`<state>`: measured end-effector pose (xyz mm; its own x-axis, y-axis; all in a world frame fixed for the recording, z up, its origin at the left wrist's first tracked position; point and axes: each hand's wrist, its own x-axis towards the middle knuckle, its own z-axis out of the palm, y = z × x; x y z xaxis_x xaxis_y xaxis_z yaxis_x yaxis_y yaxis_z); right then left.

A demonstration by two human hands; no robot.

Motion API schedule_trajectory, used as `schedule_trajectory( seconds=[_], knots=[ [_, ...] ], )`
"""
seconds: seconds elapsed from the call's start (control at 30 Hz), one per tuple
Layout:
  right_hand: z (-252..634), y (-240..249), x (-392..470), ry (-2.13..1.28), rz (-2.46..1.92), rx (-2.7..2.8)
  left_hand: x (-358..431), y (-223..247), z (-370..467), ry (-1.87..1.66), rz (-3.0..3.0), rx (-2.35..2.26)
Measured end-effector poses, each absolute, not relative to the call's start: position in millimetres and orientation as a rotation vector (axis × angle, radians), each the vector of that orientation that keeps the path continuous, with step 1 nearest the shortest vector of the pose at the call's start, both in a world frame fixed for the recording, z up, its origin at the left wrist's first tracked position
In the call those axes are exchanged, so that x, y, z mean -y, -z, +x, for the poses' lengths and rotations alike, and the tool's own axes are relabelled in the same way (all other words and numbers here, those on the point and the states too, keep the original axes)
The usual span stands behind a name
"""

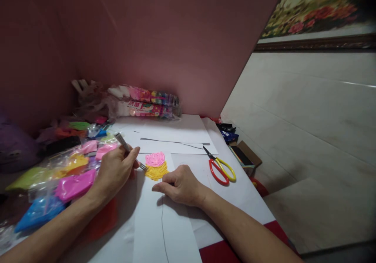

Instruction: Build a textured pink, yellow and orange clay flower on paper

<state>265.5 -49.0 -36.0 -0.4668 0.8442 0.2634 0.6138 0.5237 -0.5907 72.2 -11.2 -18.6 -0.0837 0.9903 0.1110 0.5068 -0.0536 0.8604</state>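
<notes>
My left hand point(120, 167) grips a metal fork point(141, 165), its tines angled down at the left edge of a yellow clay piece point(156, 171). Fine ridges cover the yellow clay. Pink clay point(155, 159), textured as well, adjoins it on the far side. Both lie on a long white paper strip point(149, 224). My right hand point(179, 186) rests on the strip just below the clay, its fingers curled and thumb pointing left; whether anything is pinched there is hidden. A thin dark curved line point(162, 216) runs from beneath that hand toward me.
Scissors point(221, 170) with red and yellow handles lie to the right. Beyond is white paper point(188, 126) with dark strips across it. Bagged coloured clay point(76, 182) crowds the left side. Packaged markers point(147, 102) stand against the wall. A small open box point(248, 155) sits beyond the right table edge.
</notes>
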Motion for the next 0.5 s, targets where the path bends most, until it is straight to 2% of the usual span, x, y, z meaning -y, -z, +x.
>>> schedule_trajectory(
  seconds=[0.5],
  knots=[
    [264.8,36.3,49.4,-0.619,-1.160,2.216,10.1,19.9,69.6,-1.081,1.652,-1.664]
  ],
)
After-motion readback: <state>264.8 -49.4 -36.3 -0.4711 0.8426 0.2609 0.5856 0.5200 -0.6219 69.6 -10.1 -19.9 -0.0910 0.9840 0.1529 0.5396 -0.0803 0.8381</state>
